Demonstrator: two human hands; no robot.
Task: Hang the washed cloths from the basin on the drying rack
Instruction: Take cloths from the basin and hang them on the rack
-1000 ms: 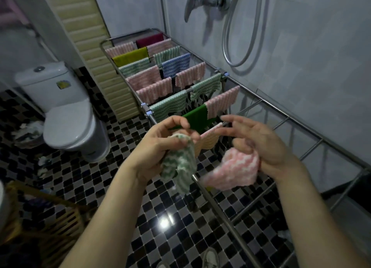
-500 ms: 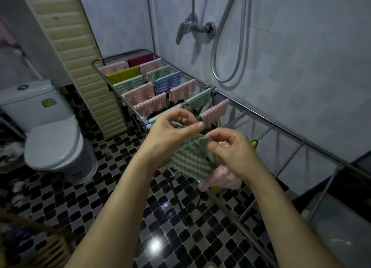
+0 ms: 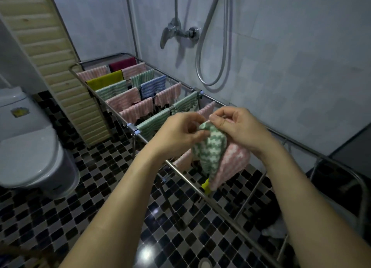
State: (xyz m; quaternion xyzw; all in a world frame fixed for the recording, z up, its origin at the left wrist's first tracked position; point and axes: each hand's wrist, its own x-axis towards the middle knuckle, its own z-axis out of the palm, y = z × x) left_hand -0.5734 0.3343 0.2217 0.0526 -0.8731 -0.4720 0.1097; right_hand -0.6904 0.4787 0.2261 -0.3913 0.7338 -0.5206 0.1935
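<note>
**Item:** green-and-white cloth [image 3: 208, 149], held in the air over the near rail of the drying rack [image 3: 190, 178], close to the picture's middle.

**Lie:** bunched, with its long axis running 12 to 6 o'clock, so the bulk hangs straight down from the grip.

**Grip:** the left hand [image 3: 178, 136] pinches the top edge from 9 o'clock and the right hand [image 3: 239, 127] pinches the same edge from 3 o'clock. The fingertips nearly meet, so the edge is gathered, not spread.

**Second item:** a pink cloth [image 3: 234, 164] hangs below the right hand, at 4 o'clock of the green one (it seems caught in that hand's lower fingers, but the hold itself is hidden).

**Rack:** hung cloths [image 3: 128, 99] fill the bars from 10 to 12 o'clock of the hands. The bare rungs [image 3: 251, 193] lie at 5 o'clock.

**Judgement:** the cloth's long axis points down, while the rungs run roughly 7 to 1 o'clock. The hands would probably need to part along the top edge and carry it towards 5 o'clock. The right hand is nearer the free rungs — yet it is the burdened one.

**Basin:** not in view.
</note>
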